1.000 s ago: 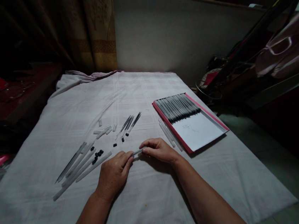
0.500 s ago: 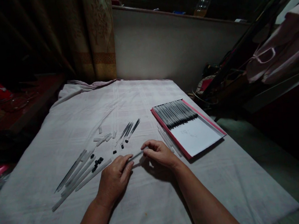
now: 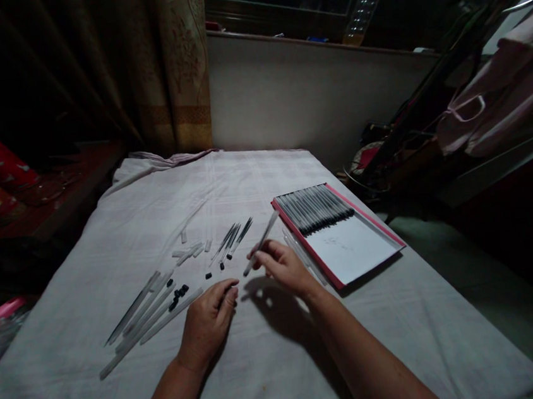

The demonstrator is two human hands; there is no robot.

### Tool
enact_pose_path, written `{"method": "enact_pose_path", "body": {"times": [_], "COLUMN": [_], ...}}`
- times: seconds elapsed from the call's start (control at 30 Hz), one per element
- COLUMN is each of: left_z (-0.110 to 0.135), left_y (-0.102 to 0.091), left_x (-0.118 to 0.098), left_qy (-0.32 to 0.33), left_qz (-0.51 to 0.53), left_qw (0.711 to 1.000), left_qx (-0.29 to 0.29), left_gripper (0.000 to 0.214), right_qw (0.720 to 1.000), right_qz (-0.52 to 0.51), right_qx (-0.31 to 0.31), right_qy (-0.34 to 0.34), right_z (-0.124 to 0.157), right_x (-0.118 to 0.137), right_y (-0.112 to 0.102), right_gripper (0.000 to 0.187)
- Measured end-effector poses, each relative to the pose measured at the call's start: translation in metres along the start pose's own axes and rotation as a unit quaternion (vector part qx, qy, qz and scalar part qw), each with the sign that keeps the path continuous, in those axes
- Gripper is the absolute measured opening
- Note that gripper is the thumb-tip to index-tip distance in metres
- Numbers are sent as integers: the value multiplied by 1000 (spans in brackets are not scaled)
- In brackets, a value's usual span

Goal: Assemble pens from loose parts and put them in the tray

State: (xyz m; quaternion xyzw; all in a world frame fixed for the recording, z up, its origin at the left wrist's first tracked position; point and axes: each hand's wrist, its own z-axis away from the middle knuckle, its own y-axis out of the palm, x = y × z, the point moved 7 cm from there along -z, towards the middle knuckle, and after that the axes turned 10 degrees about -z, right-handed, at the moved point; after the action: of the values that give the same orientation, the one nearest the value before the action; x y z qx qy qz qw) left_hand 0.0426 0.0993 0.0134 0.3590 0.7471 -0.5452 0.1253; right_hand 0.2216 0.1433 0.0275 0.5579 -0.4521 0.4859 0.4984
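Note:
My right hand (image 3: 283, 266) grips a slim, translucent pen (image 3: 268, 228) between thumb and fingers, tilted up above the cloth. My left hand (image 3: 208, 313) rests on the cloth with fingers curled and thumb against them; whatever may be inside is hidden. Left of it lie several clear pen barrels (image 3: 140, 330) and a cluster of small black plugs (image 3: 179, 292). Several dark-filled ink refills (image 3: 229, 238) lie beyond the hands, near clear pen caps (image 3: 189, 253). To the right, a red-edged box (image 3: 356, 257) holds a row of pens (image 3: 315, 207) with black ends.
A pale checked cloth (image 3: 275, 376) covers the table. More clear tubes (image 3: 305, 257) lie along the box's left side. A curtain (image 3: 180, 62) and a low wall (image 3: 274, 91) stand behind. A plastic bottle (image 3: 367, 8) leans on the ledge; red packaging (image 3: 0, 165) sits at left.
The pen, earlier held between both hands, is now in my right hand alone and tilted upward. My left hand has let go of it. The view has shifted slightly.

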Motion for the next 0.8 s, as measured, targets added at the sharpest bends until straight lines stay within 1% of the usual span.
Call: {"method": "enact_pose_path", "body": {"times": [0.07,0.1,0.13,0.17,0.2,0.23,0.27,0.3,0.33,0.53,0.63,0.8], "left_z": [0,0,-1,-1,-1,-1,-2,-2,-2,-2,-1,-1], "left_y": [0,0,0,0,1,1,1,2,2,3,2,2], "left_x": [4,6,6,6,6,6,5,5,5,6,7,6], "left_qy": [-15,-19,-20,-20,-19,-18,-17,-16,-16,-21,-21,-17], "left_qz": [-4,-5,-7,-8,-8,-8,-8,-7,-8,-9,-5,1], "left_qw": [1000,1000,1000,1000,1000,1000,1000,1000,1000,1000,1000,1000], "left_qx": [0,0,0,0,2,3,4,4,6,16,14,11], "left_gripper": [30,30,30,29,29,29,28,28,28,28,28,28], "right_qw": [994,983,966,937,895,853,832,815,808,774,762,752], "right_qz": [74,133,209,304,409,492,526,552,565,612,626,639], "right_qx": [-67,-108,-137,-163,-177,-177,-177,-173,-169,-156,-155,-151], "right_qy": [-45,-64,-67,-58,-37,-14,-2,9,16,46,56,62], "right_z": [-20,-30,-40,-48,-55,-61,-65,-68,-69,-69,-69,-69], "right_x": [24,36,46,53,57,58,58,56,53,37,35,34], "right_y": [-44,-68,-89,-107,-122,-133,-140,-145,-147,-144,-143,-144], "right_gripper": [31,31,32,33,33,32,32,31,30,32,34,36]}}
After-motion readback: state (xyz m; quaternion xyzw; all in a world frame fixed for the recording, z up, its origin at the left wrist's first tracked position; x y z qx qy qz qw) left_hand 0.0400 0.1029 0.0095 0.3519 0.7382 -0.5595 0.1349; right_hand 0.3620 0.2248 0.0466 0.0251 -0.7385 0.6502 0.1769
